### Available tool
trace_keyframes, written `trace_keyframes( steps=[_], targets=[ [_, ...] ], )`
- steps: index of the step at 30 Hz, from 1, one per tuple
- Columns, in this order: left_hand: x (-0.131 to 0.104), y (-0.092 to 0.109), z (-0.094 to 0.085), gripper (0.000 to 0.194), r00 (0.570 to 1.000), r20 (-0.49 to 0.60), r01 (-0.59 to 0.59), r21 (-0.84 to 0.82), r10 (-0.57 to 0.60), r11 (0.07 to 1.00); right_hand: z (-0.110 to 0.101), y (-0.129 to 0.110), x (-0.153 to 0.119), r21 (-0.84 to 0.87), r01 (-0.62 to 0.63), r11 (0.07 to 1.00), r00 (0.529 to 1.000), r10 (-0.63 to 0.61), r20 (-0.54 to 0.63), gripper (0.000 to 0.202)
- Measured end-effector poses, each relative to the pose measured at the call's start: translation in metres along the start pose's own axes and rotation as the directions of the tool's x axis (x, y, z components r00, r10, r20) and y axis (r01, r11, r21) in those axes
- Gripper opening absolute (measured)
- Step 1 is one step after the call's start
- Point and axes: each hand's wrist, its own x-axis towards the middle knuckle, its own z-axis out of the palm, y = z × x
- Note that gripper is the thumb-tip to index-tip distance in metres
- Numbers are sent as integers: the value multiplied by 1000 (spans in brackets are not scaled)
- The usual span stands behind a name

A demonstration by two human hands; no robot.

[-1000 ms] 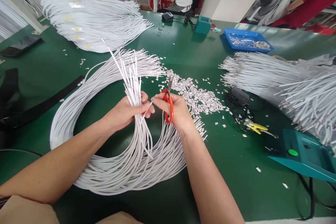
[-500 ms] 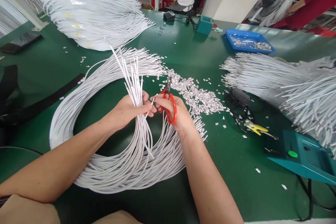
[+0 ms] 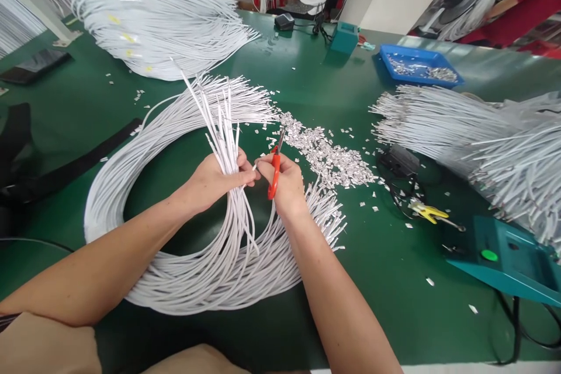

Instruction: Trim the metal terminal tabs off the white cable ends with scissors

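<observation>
A coil of white cables [image 3: 109, 187] lies on the green table, its ends spread at the top and right. My left hand [image 3: 219, 178] is closed round a bundle of upright cable ends [image 3: 224, 140] drawn from the coil. Its thumb and fingers also pinch one cable tip near my right hand [image 3: 283, 181]. Red-handled scissors [image 3: 274, 172] sit in my right hand, blades pointing up and away. The right thumb and index finger touch the same tip; its exact hold is hidden. Beyond the scissors lie many small silvery-white pieces [image 3: 333, 158].
A large white cable bundle [image 3: 162, 29] lies at the back left, more cables [image 3: 442, 123] at the right. Around them are a blue tray [image 3: 421, 64], a teal device [image 3: 504, 263], yellow-handled pliers [image 3: 427, 212] and a black strap [image 3: 74, 166]. Two people are in the background.
My right hand has turned, so the scissors now show edge-on, with their handles closer together. My left hand keeps its grip on the bundle. The view has shifted slightly.
</observation>
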Motion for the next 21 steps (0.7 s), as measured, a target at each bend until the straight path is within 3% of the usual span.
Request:
trace_keyframes(
  steps=[3,6,10,15,18,21],
  targets=[
    [1,-1,-1,31,999,-31,-24,9,24,1000,-4,0,2,-25,2,1000,996,-4,-94,11],
    [6,-4,-2,31,999,-47,-3,20,4,1000,-7,-7,0,-74,78,994,996,-81,-36,17],
    [10,-7,-3,34,998,-64,22,-12,-22,1000,-8,-10,1,-143,133,981,989,-140,-42,19],
    [9,-6,-5,39,1000,-26,-1,-42,0,999,-17,-14,3,-257,113,960,982,-69,174,18],
    [9,-6,-7,39,1000,12,-2,-67,2,998,-28,-22,1,-485,217,848,963,-104,248,20],
    [9,-6,-8,35,1000,11,-15,-36,15,999,-37,-27,-1,-714,354,603,931,-158,328,24]
  ],
)
